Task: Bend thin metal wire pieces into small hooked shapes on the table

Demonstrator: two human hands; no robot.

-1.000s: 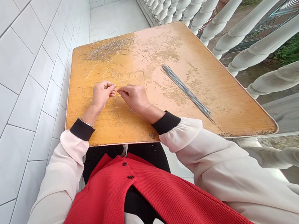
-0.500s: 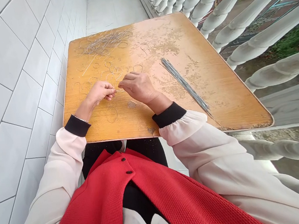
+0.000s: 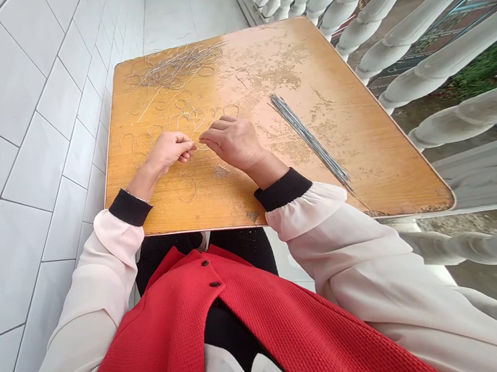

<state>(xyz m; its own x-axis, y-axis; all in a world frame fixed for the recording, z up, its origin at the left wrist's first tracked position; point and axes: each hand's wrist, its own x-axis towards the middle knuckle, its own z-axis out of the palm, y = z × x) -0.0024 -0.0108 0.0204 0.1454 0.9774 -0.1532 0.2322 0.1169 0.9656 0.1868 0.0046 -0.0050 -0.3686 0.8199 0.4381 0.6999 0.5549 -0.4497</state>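
Observation:
My left hand (image 3: 174, 148) is closed in a pinch on a thin piece of wire, its fingertips just above the wooden table (image 3: 228, 206). Close beside it, my right hand (image 3: 234, 142) bends over the same wire with thumb and fingers pressed together. The wire (image 3: 201, 149) shows only as a short pale line between the two hands; the rest is hidden by the fingers. Several bent wire loops (image 3: 184, 121) lie just beyond my hands, and a faint loop (image 3: 189, 190) rests nearer the table's front edge.
A tangled pile of wires (image 3: 179, 66) covers the far left corner. On the right lies a bundle of straight grey wires (image 3: 310, 139), slanting toward the front. A white tiled wall (image 3: 29, 134) runs along the left, and a white balustrade (image 3: 434, 72) borders the right side.
Both hands have shifted very slightly to the right in the picture, still pinching the wire close together. The view itself has moved a little; the pile and bundle lie as before.

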